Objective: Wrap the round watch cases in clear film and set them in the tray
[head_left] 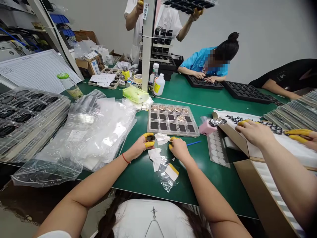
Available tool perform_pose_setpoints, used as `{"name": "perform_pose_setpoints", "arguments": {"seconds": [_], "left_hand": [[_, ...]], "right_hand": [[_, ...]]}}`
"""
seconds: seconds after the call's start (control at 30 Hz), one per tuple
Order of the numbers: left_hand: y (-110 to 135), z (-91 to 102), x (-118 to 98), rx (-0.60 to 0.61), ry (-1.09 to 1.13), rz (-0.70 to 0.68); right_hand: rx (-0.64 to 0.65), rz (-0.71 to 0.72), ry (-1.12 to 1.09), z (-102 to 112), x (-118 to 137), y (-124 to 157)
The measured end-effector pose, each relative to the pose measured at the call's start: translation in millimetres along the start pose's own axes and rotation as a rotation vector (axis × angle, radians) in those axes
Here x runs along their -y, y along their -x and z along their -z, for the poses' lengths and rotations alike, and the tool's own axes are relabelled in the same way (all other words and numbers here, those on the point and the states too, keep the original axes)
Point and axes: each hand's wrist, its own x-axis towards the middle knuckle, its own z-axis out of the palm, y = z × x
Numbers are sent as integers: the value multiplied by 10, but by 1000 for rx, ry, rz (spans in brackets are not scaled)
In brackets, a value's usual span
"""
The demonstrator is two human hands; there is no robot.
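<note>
**Round dark-faced part (150, 138) in the left hand (140, 146), white wipe (160, 138) by the right hand (181, 150)**

So the person's at a green table (138, 177), yellow covers (149, 144) on some fingertips. The left hand has the round part pinched by its rim between thumb and fingers, dark face showing, just above the tabletop and in front of the clear tray (149, 127).

Right hand is curled, fingertips at the end of the wipe. Honestly can't tell from this angle whether they're pinching it or just touching it.

That tray sits right behind both hands: gold-toned round pieces (170, 108) fill the back row, one more sits in the middle row, and the other slots show dark squares.

Between the forearms there's a second crumpled wipe (155, 159) and a clear plastic bag (166, 185) with a white-and-yellow pad (171, 172) on it. A thin blue stick (194, 143) lies just past the right hand, with a pink bottle (207, 128) beside the tray and a sheet of round white stickers (217, 148) near it.

Over on the right, a co-worker's hand (255, 132) reaches over an open cardboard box (231, 135).
</note>
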Motion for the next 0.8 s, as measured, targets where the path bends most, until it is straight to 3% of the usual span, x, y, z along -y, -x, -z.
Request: {"name": "perform_pose_setpoints", "arguments": {"seconds": [0.13, 0.33, 0.53, 0.7, 0.8], "left_hand": [[-10, 7, 62, 48, -157, -62], [10, -16, 114, 91, -352, -144], [49, -51, 93, 152, -490, -251], [67, -69, 142, 131, -388, -187], [69, -41, 119, 84, -405, -221]], "right_hand": [[26, 111, 134, -142, 2, -77], [58, 130, 50, -154, 67, -116], [54, 511, -176, -154, 360, 192], [-78, 425, -148, -253, 373, 178], [-28, 473, -145, -275, 346, 197]]}}
